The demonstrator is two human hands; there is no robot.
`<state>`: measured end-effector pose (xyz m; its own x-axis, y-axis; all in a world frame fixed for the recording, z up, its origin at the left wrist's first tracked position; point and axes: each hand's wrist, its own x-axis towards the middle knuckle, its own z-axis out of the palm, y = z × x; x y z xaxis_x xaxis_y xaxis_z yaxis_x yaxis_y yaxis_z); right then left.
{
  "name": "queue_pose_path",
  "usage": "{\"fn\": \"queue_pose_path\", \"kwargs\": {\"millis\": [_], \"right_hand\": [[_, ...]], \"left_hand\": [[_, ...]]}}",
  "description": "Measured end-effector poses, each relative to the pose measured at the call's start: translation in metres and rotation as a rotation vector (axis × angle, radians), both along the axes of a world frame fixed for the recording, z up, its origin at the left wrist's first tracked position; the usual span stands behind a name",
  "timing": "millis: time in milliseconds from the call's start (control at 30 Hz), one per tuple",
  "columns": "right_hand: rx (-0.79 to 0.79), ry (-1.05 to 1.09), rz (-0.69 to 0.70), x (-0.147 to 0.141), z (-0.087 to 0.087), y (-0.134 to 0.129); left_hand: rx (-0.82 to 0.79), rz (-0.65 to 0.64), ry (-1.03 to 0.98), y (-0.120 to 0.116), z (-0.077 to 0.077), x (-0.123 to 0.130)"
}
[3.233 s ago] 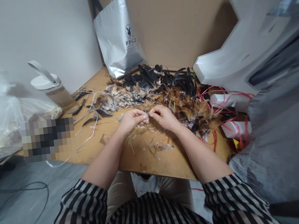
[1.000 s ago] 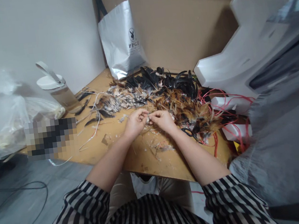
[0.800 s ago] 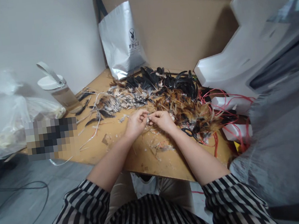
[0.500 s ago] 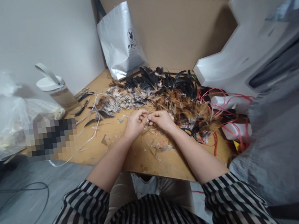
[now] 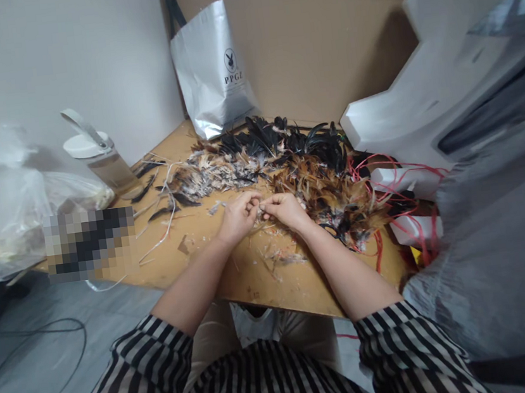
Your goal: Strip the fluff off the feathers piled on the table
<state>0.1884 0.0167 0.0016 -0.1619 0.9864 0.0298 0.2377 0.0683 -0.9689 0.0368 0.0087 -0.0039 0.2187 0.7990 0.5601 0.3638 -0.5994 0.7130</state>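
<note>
My left hand [image 5: 240, 217] and my right hand [image 5: 286, 211] meet above the wooden table [image 5: 249, 281], fingertips pinched close together. Between them shows a small whitish, fluffy bit, perhaps the base of a feather; it is too small to make out clearly. Just beyond and to the right of my right hand lies a heap of brown feathers [image 5: 323, 189]. Black feathers [image 5: 260, 139] are piled behind, and pale speckled feathers [image 5: 221, 169] spread beyond my left hand. Dark scissor handles [image 5: 331, 231] lie partly hidden beside my right wrist.
A silver bag [image 5: 211, 69] stands at the back. To the left are a lidded bottle [image 5: 108, 164] and a plastic bag [image 5: 21, 220]. Red strings [image 5: 379, 249] tangle over white blocks [image 5: 409, 182] at the right, next to a large grey plastic-covered bundle [image 5: 502, 243]. Scraps litter the tabletop.
</note>
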Motion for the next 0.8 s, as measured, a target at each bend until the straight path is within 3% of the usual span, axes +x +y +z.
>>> {"fn": "queue_pose_path", "kwargs": {"millis": [333, 467, 800], "right_hand": [[-0.124, 0.191, -0.053, -0.0088, 0.0027, -0.0035], [-0.108, 0.219, -0.066, -0.0085, 0.0041, -0.0043], [-0.085, 0.181, 0.038, -0.0028, 0.0047, -0.0038]], "left_hand": [[-0.013, 0.019, -0.015, 0.0036, -0.0045, -0.0009], [-0.024, 0.006, -0.023, 0.0037, -0.0045, -0.001], [-0.052, -0.031, -0.054, 0.0009, -0.0009, -0.0002]]}}
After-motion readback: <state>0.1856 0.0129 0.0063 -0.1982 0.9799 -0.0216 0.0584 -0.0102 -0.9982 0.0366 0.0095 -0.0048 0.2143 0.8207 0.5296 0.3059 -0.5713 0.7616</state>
